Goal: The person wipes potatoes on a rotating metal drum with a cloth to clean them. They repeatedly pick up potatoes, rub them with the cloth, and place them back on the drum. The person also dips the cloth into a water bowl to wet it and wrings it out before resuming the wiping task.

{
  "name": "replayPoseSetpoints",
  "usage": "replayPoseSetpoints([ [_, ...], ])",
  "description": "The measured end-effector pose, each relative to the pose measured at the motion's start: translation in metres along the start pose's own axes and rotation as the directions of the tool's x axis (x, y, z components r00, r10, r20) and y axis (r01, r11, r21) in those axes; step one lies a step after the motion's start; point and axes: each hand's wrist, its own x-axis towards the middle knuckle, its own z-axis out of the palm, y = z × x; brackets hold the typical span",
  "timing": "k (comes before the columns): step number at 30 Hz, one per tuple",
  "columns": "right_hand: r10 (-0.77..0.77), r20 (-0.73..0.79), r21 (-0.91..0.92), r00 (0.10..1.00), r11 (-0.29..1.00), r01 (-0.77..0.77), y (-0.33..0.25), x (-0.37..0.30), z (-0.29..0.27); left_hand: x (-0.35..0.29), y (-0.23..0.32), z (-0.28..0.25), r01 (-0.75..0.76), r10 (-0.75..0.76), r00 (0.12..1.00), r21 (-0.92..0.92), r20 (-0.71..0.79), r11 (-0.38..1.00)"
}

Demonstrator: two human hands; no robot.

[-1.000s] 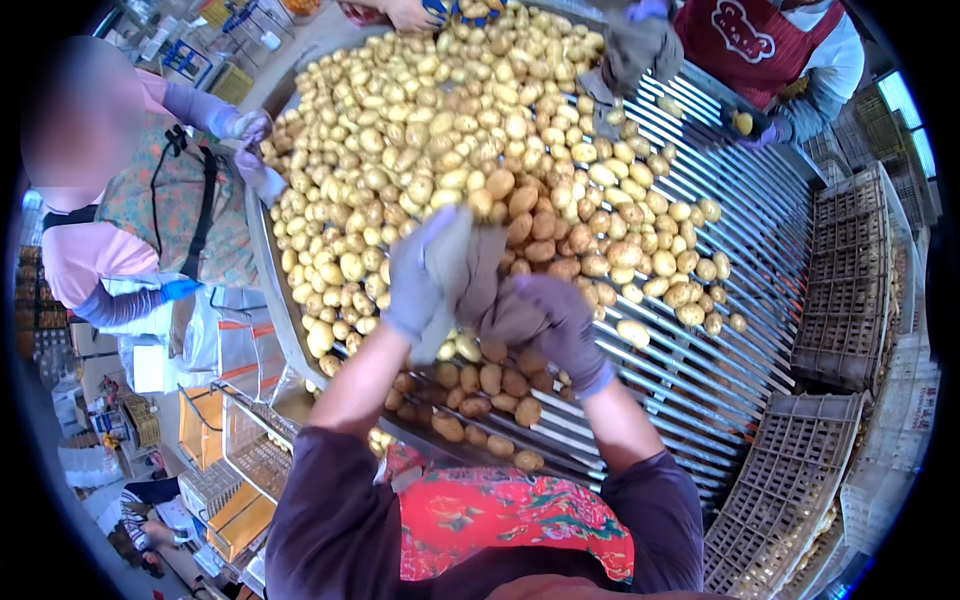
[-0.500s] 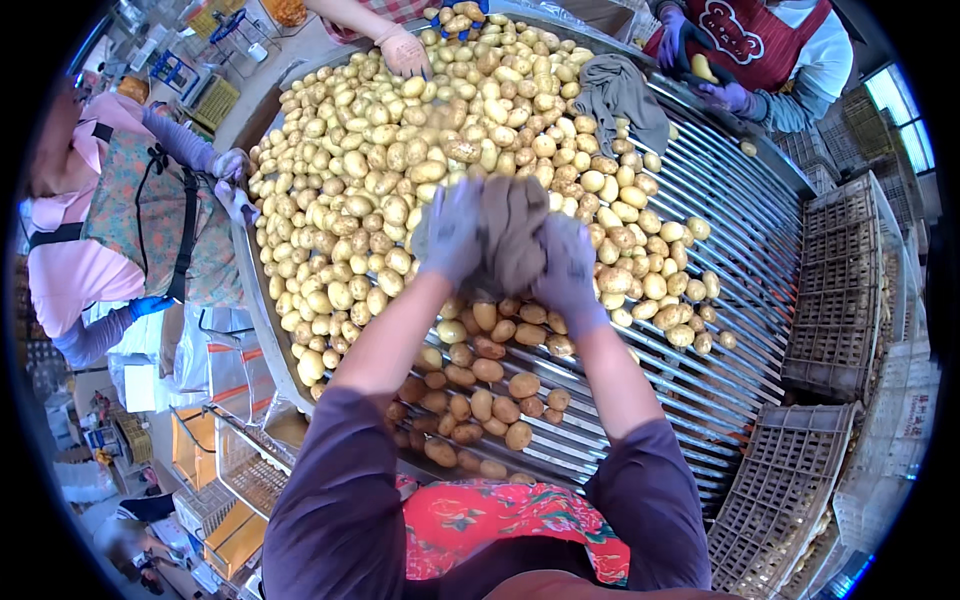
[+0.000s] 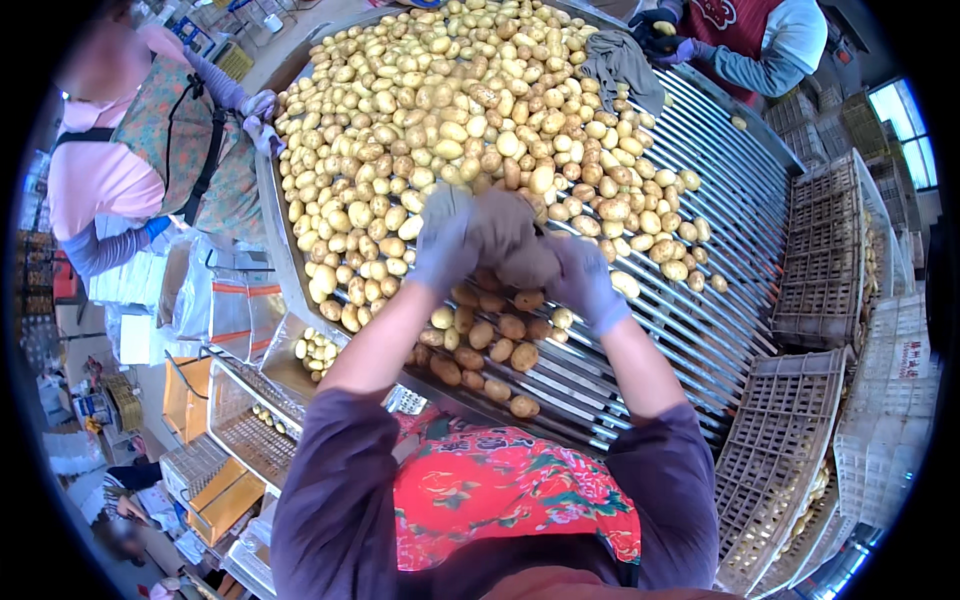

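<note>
My left hand (image 3: 443, 245) and my right hand (image 3: 583, 280), both in greyish-lavender gloves, are closed on a bunched brown cloth (image 3: 505, 228). The cloth is held between them, low over the potatoes; its folds hide my fingertips and whatever may be inside it. Just nearer to me than the cloth, a cluster of browner potatoes (image 3: 482, 338) rests on the metal bars. Beyond my hands spreads a large heap of pale yellow potatoes (image 3: 400, 130), covering much of the slatted metal table (image 3: 735, 235).
A grey cloth (image 3: 622, 68) lies at the heap's far right. At left stands a gloved person (image 3: 160, 150); another, far right, holds a potato (image 3: 663, 28). Plastic crates (image 3: 782, 450) line the right side. Metal baskets (image 3: 250, 425) stand at lower left.
My hands and the brown cloth have come nearer to me over the table. Fewer browner potatoes show in front of me. The bare-armed person's hand at the far side has left the view.
</note>
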Motion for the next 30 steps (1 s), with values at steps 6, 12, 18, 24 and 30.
replayPoseSetpoints([
  [6,-0.126,0.335,-0.147,0.934,0.972,0.184,-0.033,-0.155,0.065,-0.158,-0.052,0.023,-0.512,0.299,0.838,0.468,0.456,0.72],
  [12,-0.198,-0.063,-0.293,0.978,0.941,0.172,-0.034,-0.063,0.107,-0.044,-0.077,0.036,-0.461,0.477,0.865,0.62,0.156,0.635],
  [18,-0.012,0.039,0.64,0.999,0.768,-0.016,0.003,-0.027,0.043,-0.02,-0.117,0.028,-0.086,0.208,0.965,-0.551,0.162,0.83],
  [24,0.11,-0.276,0.094,0.955,0.992,-0.088,0.015,-0.004,0.027,0.032,-0.028,-0.075,-0.193,0.079,0.619,0.054,0.781,0.98],
  [30,0.057,-0.287,-0.145,0.956,0.984,-0.102,0.02,-0.01,0.072,0.187,0.023,-0.063,-0.372,0.372,0.924,0.423,0.086,0.826],
])
